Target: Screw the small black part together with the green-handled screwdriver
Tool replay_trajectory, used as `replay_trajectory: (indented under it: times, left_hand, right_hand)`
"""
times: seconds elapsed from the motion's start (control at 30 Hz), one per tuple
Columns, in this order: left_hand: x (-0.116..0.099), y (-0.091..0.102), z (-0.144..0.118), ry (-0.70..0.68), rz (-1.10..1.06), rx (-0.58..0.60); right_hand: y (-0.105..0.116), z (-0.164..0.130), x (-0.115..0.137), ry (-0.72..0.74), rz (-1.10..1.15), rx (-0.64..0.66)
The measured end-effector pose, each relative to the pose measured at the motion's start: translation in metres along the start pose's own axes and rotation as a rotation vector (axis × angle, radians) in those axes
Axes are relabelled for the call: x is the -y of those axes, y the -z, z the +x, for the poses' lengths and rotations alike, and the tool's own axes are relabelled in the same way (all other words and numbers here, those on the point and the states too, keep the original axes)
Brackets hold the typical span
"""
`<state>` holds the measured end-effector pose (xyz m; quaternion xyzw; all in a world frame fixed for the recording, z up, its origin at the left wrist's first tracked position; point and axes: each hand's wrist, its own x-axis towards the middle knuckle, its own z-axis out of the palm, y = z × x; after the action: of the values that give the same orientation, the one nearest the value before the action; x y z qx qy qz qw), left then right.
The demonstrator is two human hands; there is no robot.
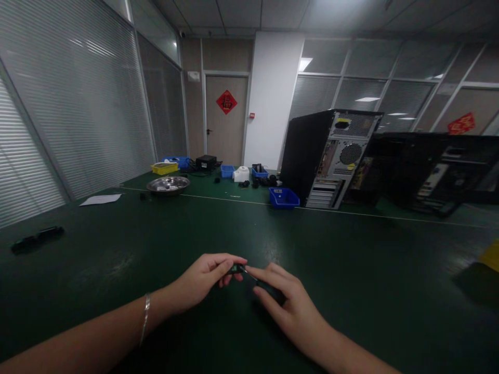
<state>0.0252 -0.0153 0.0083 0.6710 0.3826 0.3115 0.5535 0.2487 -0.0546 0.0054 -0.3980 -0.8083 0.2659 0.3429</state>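
Observation:
Between the thumb and fingers of my left hand (208, 278) is a small dark part (235, 268) with a bit of green showing; its exact kind is too small to tell. My right hand (288, 296) grips a screwdriver (271, 292) by its dark handle. The thin metal shaft points up and left, and its tip meets or nearly meets the right end of the small part. Both hands are close together above the green tabletop (187, 234). A silvery bracelet circles my left wrist.
At the back stand a black computer tower (307, 150), a blue bin (284, 198) and a metal bowl (168, 185). Paper (100, 199) and a dark long object (37, 239) lie at left. Another opened computer case (448, 166) and a yellow object (490, 255) are at right.

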Motion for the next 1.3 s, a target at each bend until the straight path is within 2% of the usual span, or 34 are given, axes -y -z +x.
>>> replay_trajectory:
  times: [0.17,0.3,0.47,0.8,1.13,1.2,1.3]
  left_hand:
    - [0.0,-0.003,-0.004,-0.018,-0.031,0.097]
    - [-0.003,-0.003,-0.007,-0.109,0.158,0.057]
    - [-0.003,-0.004,-0.008,-0.103,0.293,0.057]
    - [-0.005,-0.006,-0.012,-0.13,0.294,0.052]
    - [0.004,-0.01,-0.005,-0.086,-0.047,0.063]
    - [0.002,-0.01,-0.006,-0.087,-0.014,0.062]
    - [-0.003,-0.009,-0.009,-0.13,0.16,0.036]
  right_hand:
    - [0.001,0.001,0.001,-0.018,-0.015,0.029]
    - [0.002,0.0,0.0,-0.021,-0.039,0.036]
    - [0.001,0.0,0.0,-0.001,-0.03,0.053]
    - [0.001,0.0,0.0,0.001,0.004,0.076]
    - [-0.002,0.002,-0.006,0.056,0.056,0.039]
    - [-0.002,0.003,-0.007,0.058,0.052,0.042]
    - [-0.002,0.002,-0.009,0.073,0.01,0.054]
